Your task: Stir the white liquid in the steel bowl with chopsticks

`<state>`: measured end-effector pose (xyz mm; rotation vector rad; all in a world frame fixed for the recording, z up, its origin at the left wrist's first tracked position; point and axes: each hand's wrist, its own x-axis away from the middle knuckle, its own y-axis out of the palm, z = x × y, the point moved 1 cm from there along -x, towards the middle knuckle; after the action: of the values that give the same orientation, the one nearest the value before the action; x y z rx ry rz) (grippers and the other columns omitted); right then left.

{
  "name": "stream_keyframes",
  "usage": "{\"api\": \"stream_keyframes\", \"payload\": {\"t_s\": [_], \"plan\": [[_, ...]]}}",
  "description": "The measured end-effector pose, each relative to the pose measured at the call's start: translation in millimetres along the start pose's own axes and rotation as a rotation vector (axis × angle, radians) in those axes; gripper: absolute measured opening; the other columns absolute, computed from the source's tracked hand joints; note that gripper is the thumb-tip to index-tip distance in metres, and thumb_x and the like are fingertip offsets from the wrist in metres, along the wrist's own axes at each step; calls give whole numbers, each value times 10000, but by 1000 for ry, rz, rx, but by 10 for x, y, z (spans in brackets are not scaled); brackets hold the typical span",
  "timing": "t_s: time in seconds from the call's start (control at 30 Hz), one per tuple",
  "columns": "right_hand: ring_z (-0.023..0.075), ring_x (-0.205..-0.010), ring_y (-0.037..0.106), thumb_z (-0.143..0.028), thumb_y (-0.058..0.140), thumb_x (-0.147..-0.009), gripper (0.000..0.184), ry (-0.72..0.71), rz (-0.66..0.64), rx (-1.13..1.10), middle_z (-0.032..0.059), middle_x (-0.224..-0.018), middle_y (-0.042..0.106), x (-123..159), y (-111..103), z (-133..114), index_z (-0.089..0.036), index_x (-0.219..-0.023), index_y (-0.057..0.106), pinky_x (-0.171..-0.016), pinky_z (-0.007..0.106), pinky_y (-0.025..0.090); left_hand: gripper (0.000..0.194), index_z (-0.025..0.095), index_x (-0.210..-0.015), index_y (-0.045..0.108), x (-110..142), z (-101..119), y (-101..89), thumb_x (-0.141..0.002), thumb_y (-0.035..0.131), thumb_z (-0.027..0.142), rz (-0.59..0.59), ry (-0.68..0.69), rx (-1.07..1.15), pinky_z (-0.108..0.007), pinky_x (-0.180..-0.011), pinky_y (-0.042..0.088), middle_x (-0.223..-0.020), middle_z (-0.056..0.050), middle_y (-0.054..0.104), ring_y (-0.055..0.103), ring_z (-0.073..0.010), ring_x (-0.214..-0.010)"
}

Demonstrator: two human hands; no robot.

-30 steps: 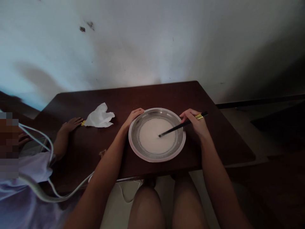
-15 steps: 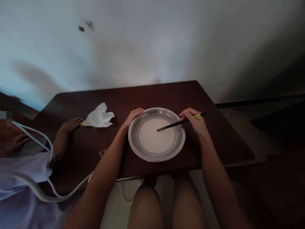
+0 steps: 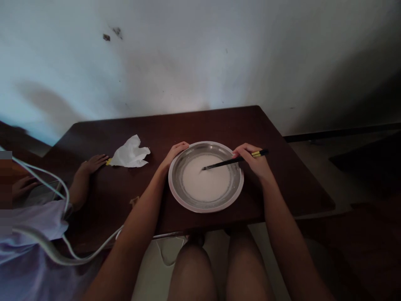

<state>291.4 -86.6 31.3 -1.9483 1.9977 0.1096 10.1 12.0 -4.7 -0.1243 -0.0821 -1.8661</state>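
A round metal basin [image 3: 176, 194] stands near the table's front edge. White batter-like liquid [image 3: 205, 184] covers its bottom. At the basin's upper left rim, my left hand [image 3: 175, 152] grips the edge, its fingers partly hidden behind the rim. My right hand [image 3: 252, 159] is closed around black chopsticks [image 3: 221, 163] with yellow bands near the top. They slant down to the left, and their tips dip into the liquid. Whether there are one or two sticks is hard to make out.
The dark wooden table [image 3: 150, 125] meets a wall behind. A crumpled white plastic bag [image 3: 130, 152] lies to the left, close to another person's hand [image 3: 95, 162]. White cables [image 3: 67, 196] loop at lower left. A small tan scrap [image 3: 134, 202] rests beside my left forearm.
My right hand has shifted slightly left, and the chopstick tips have moved left through the liquid. My left hand and the basin stay where they were.
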Motion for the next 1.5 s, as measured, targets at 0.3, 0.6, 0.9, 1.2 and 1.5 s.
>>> {"api": "stream_keyframes", "payload": {"t_s": [0.3, 0.6, 0.9, 1.2, 1.5], "plan": [[134, -655, 627, -339, 572, -861, 221, -1, 23, -12, -5, -645, 670, -2, 1, -3, -209, -710, 668, -661, 273, 499, 258, 144, -675, 613, 24, 53, 16, -635, 679, 390, 1, 18, -28, -219, -583, 396, -635, 9, 576, 496, -108, -603], [129, -653, 617, -336, 561, -866, 234, -6, 10, -4, -6, -640, 661, 3, 5, 0, -206, -694, 654, -660, 269, 497, 279, 144, -675, 600, 15, 30, 15, -618, 695, 400, -3, 0, 3, -208, -579, 389, -614, 25, 563, 489, -96, -590], [123, -632, 606, -316, 560, -862, 230, 17, -5, -21, -12, -618, 649, -5, -8, -8, -205, -681, 648, -648, 261, 489, 260, 146, -676, 593, 18, 28, 15, -637, 686, 385, -9, 5, 14, -209, -555, 381, -597, 26, 555, 485, -92, -561], [130, -620, 614, -328, 562, -862, 223, 39, -41, -38, -7, -619, 660, -1, 3, -1, -207, -707, 666, -638, 268, 492, 270, 143, -673, 603, 20, 41, 22, -610, 689, 391, 17, -5, -3, -215, -566, 383, -622, 15, 565, 487, -102, -589], [130, -623, 619, -357, 561, -869, 233, 35, -56, -38, -6, -627, 667, -7, -4, 24, -206, -735, 677, -638, 270, 493, 261, 159, -662, 603, 30, 61, 29, -610, 679, 403, -5, 20, -32, -222, -576, 386, -646, 1, 562, 482, -117, -613]]}}
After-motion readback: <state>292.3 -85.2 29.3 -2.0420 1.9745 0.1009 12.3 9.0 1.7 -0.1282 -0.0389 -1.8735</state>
